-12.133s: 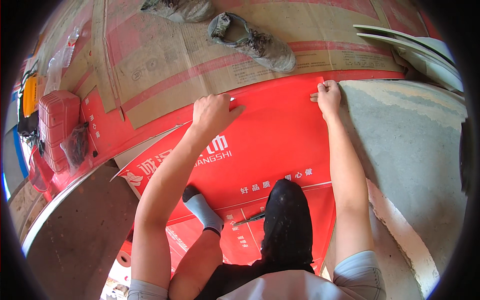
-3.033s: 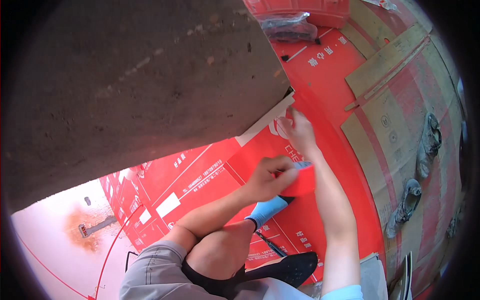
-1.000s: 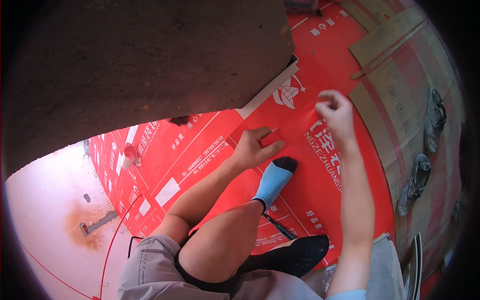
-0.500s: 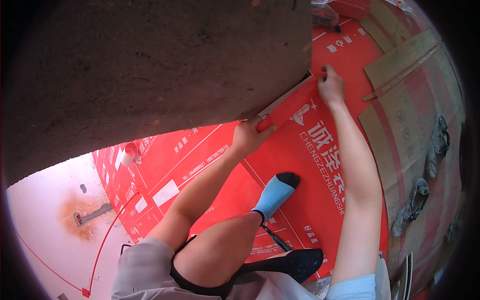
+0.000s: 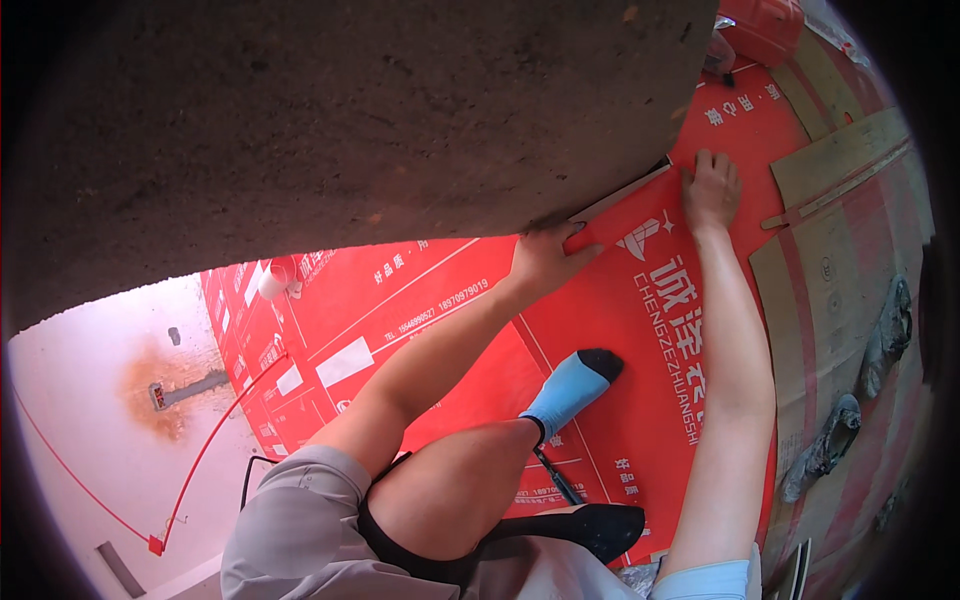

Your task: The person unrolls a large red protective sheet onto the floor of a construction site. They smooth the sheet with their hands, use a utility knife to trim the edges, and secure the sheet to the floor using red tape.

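Observation:
A red floor protection sheet (image 5: 590,320) with white print lies beneath me, its far edge running along the foot of a dark, rough wall or slab (image 5: 350,120). My left hand (image 5: 548,258) presses on the sheet right at that edge, its thumb stretched to the right, apart from the index finger. Some fingers of this hand are hard to see against the wall. Further along, by the sheet's upper corner, my right hand (image 5: 712,192) rests palm down on the red surface with its fingers spread. Between the hands, a pale strip (image 5: 622,192) shows along the wall's foot.
My foot in a blue sock (image 5: 565,392) stands on the sheet, near a dark slim tool (image 5: 560,477). Cardboard (image 5: 800,330) with covered shoes (image 5: 825,445) lies at right. A white roll (image 5: 275,278) is at left, beside a pale wall (image 5: 80,400) with a red line.
My right hand has gone from bent fingers at the sheet's edge to lying flat with fingers spread. My left hand stays at the edge. The whole view has shifted slightly.

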### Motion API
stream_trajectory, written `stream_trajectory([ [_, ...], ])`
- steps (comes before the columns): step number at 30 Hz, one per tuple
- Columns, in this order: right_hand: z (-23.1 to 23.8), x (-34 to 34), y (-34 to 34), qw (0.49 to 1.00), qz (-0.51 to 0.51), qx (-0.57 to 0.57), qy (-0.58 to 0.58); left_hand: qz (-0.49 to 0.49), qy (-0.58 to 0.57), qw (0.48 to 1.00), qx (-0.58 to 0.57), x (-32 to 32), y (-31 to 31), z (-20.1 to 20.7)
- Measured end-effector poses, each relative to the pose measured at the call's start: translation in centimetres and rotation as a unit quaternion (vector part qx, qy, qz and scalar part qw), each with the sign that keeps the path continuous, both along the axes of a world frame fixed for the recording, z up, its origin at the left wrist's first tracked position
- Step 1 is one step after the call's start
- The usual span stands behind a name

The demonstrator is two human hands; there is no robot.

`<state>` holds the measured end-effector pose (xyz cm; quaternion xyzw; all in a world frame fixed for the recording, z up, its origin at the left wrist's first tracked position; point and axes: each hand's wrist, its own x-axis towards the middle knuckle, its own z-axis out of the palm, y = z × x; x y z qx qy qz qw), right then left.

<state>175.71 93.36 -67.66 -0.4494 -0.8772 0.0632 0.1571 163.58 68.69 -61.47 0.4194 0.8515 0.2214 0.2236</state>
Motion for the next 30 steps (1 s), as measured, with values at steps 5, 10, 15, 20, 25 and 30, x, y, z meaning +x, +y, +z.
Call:
stream_trajectory([
  [5,-3.5,1.1,-1.4,0.993,0.108,-0.023,0.028,-0.048,0.059,0.994,0.075,-0.3,-0.3,-0.8],
  [10,-3.0,3.1,-2.6,0.992,0.105,-0.041,0.052,-0.055,0.006,0.992,-0.115,-1.1,-2.5,3.5],
  [15,-2.7,2.5,-3.4,0.993,0.104,-0.054,0.03,0.011,0.031,0.973,-0.229,-4.3,-11.2,4.8],
  [20,-2.4,2.4,-3.8,0.994,0.097,-0.047,0.015,0.038,0.053,0.96,-0.271,-4.5,-10.9,4.8],
  [25,-2.1,2.2,-4.0,0.994,0.09,-0.061,-0.019,0.058,0.044,0.944,-0.321,-4.7,-11.3,3.2],
  [30,-2.4,2.2,-4.7,0.994,0.085,-0.052,-0.052,0.059,0.04,0.931,-0.359,-5.1,-10.2,2.8],
])
